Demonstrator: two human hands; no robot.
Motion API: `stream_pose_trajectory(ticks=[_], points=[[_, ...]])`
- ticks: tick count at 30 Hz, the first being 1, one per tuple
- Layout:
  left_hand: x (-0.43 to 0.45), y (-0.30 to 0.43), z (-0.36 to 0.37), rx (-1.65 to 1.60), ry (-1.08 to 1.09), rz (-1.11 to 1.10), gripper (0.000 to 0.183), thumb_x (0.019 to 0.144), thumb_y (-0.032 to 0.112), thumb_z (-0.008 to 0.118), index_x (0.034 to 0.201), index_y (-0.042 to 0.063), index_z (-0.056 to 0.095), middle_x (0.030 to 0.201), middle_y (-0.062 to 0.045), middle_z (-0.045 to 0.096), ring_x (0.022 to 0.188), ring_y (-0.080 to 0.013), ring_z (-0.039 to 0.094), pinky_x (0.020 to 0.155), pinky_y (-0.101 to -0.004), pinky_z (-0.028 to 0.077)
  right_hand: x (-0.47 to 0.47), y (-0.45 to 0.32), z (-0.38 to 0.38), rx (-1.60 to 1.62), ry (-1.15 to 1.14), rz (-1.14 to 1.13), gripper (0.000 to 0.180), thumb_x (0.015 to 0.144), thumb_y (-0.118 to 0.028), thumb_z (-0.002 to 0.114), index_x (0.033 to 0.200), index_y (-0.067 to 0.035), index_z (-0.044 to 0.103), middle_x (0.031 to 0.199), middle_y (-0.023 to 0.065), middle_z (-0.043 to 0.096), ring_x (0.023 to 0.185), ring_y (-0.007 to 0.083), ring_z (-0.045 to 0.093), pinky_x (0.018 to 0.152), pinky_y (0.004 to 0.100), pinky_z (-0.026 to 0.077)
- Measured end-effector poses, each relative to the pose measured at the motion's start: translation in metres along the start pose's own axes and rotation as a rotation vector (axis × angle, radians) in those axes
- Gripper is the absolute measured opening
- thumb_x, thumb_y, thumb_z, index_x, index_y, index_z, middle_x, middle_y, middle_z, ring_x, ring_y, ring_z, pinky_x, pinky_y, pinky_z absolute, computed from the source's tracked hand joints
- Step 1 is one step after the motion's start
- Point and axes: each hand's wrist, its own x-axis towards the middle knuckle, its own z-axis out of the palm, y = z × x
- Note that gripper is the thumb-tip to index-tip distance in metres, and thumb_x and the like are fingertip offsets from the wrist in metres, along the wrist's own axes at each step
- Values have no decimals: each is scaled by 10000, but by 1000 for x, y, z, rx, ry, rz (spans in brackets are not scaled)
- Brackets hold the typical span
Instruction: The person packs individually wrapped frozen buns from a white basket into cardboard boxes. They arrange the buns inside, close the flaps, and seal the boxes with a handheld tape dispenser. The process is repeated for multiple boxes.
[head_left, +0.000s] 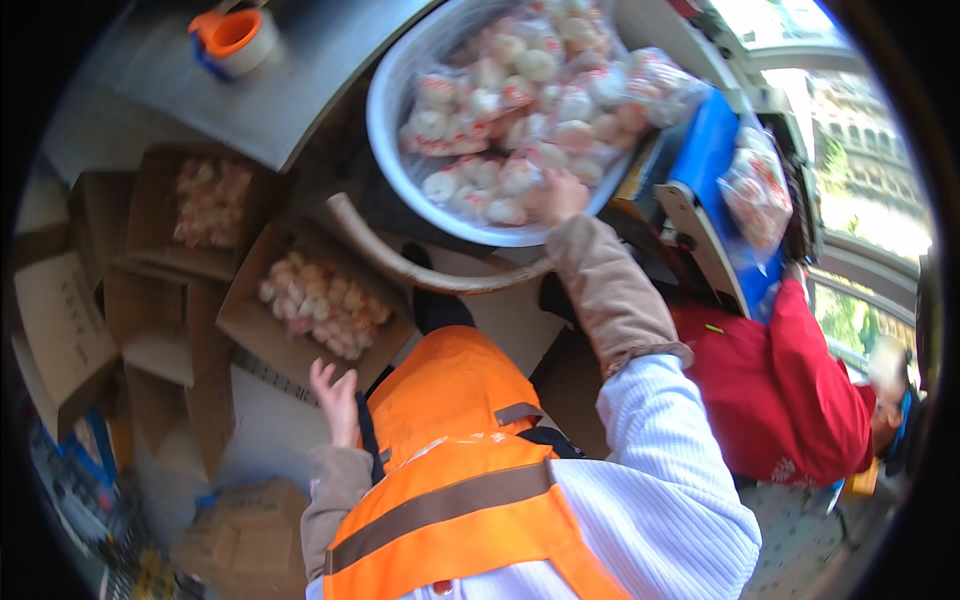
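My right hand (561, 196) reaches over the near rim of a large round white tub (382, 150). Its fingers touch the clear plastic bags (517, 176) inside, which are packed with pale round pieces and bear red print. Blur and the bags hide whether the fingers grip one. My left hand (337, 401) hangs at my left side, fingers apart and holding nothing. Nearest to it stands an open cardboard box (247, 300) containing more bagged pieces (326, 300).
A curved tan rim (442, 281) arcs below the tub. At left are another filled carton (150, 217) and several more boxes (64, 322). A tape dispenser (236, 37) rests on the metal table (150, 97). At right, a person in red (757, 382) works by a blue machine (709, 165) carrying a bag (757, 187).
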Motion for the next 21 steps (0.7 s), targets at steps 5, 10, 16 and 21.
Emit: stream_pose_trajectory(ticks=[5, 10, 16, 21], points=[[-17, -9, 3, 92, -169, 114, 706, 860, 47, 638, 1428, 110, 223, 1303, -156, 415, 914, -133, 577, 806, -266, 492, -5, -43, -63, 155, -32, -244, 214, 763, -83, 588, 963, -98, 663, 819, 123, 617, 767, 334, 603, 685, 404, 472], [-19, -7, -29, -55, -23, -84, 613, 885, 136, 619, 1398, 88, 285, 1213, -127, 514, 926, -142, 572, 820, -295, 470, -75, -131, -172, 426, -65, -476, 199, 693, 96, 607, 873, 11, 618, 694, 69, 457, 577, 143, 456, 516, 244, 371], [-14, -1, -67, -530, -235, -459, 792, 873, 610, 494, 1421, 98, 241, 1268, -216, 509, 1093, -300, 554, 902, -420, 457, -122, -212, -250, 935, -482, -606, 168, 731, 68, 694, 790, 14, 546, 712, 56, 507, 645, 141, 473, 595, 257, 359], [-6, 26, -95, -991, -460, -371, 898, 840, 698, 440, 1459, 99, 183, 1383, -211, 423, 1237, -347, 463, 1001, -480, 395, -135, -251, -192, 892, -866, -699, 150, 738, 42, 701, 823, 18, 579, 753, 89, 564, 680, 184, 534, 632, 292, 416]])
